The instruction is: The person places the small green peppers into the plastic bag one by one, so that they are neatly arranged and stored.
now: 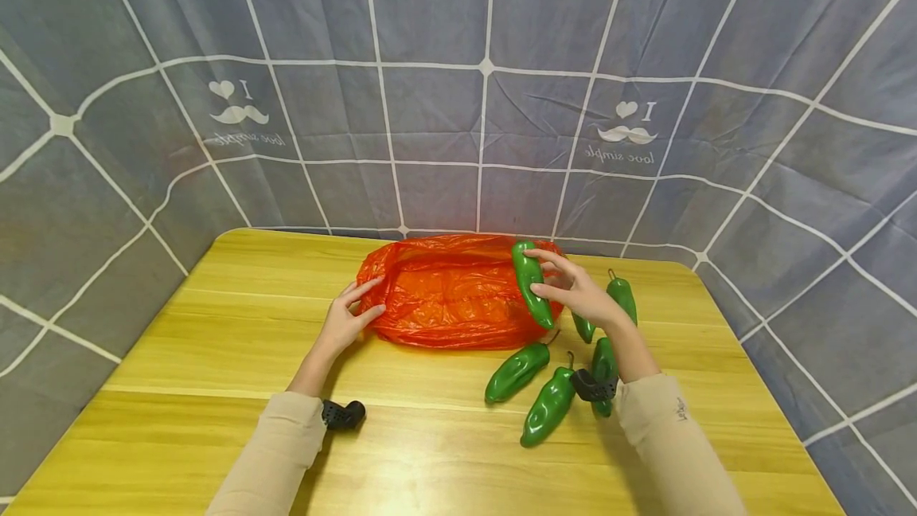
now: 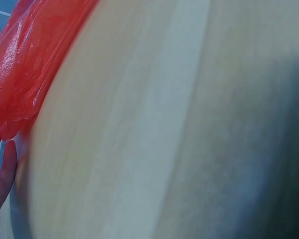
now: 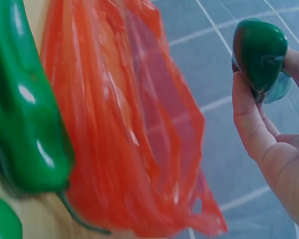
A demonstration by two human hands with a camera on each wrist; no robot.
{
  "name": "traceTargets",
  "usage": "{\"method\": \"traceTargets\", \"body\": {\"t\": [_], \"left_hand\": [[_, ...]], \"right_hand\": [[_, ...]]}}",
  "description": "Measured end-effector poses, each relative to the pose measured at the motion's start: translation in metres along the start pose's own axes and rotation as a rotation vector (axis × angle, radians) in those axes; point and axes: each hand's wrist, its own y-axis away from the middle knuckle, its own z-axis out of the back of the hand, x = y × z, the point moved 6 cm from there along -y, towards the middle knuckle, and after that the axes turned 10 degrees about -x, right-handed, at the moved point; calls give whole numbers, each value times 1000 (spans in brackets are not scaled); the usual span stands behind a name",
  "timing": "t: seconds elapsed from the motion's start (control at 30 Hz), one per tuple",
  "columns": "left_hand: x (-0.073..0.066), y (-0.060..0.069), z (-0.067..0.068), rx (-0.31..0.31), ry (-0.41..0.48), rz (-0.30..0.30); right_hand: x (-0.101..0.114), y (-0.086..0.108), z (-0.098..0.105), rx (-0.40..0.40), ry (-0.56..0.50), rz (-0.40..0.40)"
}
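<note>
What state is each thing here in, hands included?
Red plastic bag: mouth spread open, on the table.
Held long green pepper: raised off the table.
Right hand: gripping that pepper.
Left hand: touching the bag's left end.
Five other long green peppers: lying loose on the table.
Grid-printed curtain: hanging, creased.
Black wrist devices: worn at both wrists.

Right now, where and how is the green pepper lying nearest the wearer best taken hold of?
Grip the green pepper round its middle, from above, probably closing across its long sides: its elongated body lies on its side, and the thin stem offers little hold.
</note>
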Motion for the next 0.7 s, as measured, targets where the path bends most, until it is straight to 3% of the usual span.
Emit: {"method": "traceTargets", "body": {"t": [0.47, 0.7], "left_hand": [[3, -1, 0, 0, 10, 18], [3, -1, 0, 2, 6, 24]], "right_hand": [[3, -31, -62, 135, -49, -8], [-4, -41, -89, 198, -149, -127]]}}
